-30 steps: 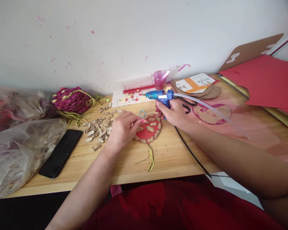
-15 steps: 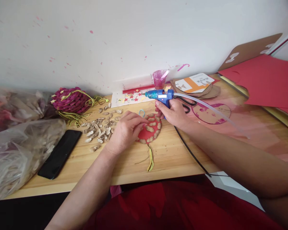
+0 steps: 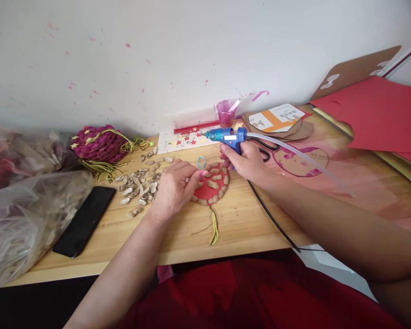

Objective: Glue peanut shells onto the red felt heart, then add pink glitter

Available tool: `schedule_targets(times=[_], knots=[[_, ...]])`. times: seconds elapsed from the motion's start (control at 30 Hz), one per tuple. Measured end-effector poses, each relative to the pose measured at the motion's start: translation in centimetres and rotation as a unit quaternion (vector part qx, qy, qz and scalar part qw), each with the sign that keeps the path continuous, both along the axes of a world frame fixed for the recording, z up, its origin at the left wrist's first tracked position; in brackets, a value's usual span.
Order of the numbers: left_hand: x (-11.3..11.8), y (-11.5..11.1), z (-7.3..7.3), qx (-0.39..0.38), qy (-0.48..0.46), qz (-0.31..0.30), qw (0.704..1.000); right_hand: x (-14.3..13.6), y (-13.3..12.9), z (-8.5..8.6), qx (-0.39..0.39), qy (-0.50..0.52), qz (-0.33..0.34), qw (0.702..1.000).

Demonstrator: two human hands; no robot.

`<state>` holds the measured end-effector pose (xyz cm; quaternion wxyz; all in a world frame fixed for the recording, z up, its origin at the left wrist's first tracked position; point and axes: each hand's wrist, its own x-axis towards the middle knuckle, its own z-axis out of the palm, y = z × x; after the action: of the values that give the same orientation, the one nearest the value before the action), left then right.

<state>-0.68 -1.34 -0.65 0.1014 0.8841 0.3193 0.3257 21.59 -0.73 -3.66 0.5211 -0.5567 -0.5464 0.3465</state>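
My right hand (image 3: 248, 161) is wrapped round the handle of a blue hot glue gun (image 3: 231, 137), its nozzle pointing left and a long clear glue stick running out the back. Below the gun lies a round red disc (image 3: 215, 188) with peanut shells stuck round its rim and across its middle. A blue loop (image 3: 201, 162) tops the disc, and a yellow-green tassel (image 3: 214, 228) hangs from its lower edge. At the disc's left side, my left hand (image 3: 177, 187) has thumb and fingers pinched together; what they hold, if anything, is hidden.
Loose peanut shells (image 3: 137, 185) lie left of the disc, near a black phone (image 3: 85, 221) and a plastic bag (image 3: 30, 219). Behind stand a bundle of purple discs (image 3: 101, 144) and a pink cup (image 3: 226, 113). Red paper (image 3: 390, 114) lies at right. The black cord (image 3: 272, 219) crosses the table's front edge.
My left hand has drawn back slightly over the disc, with its fingers more tucked in and more of the shells showing. My right hand keeps the glue gun in nearly the same place.
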Motion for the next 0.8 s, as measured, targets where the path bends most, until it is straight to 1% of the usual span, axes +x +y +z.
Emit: schedule_targets(times=[0.23, 0.47, 0.63, 0.8], knots=[[0.47, -0.43, 0.41, -0.028, 0.002, -0.023, 0.999, 0.12, -0.07, -0.06, -0.001, -0.001, 0.003, 1.0], [0.28, -0.24, 0.15, -0.027, -0.012, -0.025, 0.999, 0.03, -0.02, -0.11, 0.002, -0.003, 0.005, 1.0], [0.1, -0.03, -0.29, -0.023, 0.026, -0.062, 0.997, 0.17, 0.01, -0.19, 0.012, -0.021, 0.006, 1.0], [0.34, -0.07, -0.55, -0.02, 0.057, -0.068, 0.996, 0.27, 0.0, -0.3, 0.011, -0.026, 0.007, 1.0]])
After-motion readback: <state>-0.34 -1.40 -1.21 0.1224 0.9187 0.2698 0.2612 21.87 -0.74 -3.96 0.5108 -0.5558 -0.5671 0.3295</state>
